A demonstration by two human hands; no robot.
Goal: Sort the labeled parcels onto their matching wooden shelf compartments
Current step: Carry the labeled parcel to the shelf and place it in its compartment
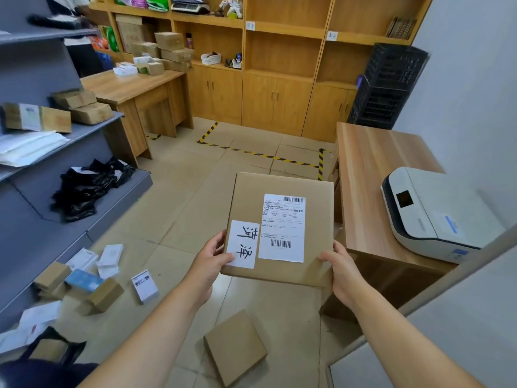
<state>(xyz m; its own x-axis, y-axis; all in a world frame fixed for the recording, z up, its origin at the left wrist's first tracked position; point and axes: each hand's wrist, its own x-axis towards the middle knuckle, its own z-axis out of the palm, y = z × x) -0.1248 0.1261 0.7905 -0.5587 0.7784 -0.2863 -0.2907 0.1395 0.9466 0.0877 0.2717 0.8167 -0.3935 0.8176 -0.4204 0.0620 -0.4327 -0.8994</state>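
Note:
I hold a flat brown cardboard parcel (313, 219) level in front of me with both hands. It carries a white shipping label with barcodes and a second white sticker with handwritten black characters. My left hand (211, 261) grips its near left corner, thumb on the sticker. My right hand (340, 268) grips its near right corner. Across the room stands the wooden shelf unit (285, 71), with small white tags (250, 25) on two shelf edges and bare compartments under them.
A plain box (235, 347) lies on the floor by my feet, and several small parcels (92, 278) lie at lower left. Grey metal shelving (42, 130) lines the left. A wooden table with a white printer (436, 214) stands right. Black crates (389, 85) are stacked beyond it.

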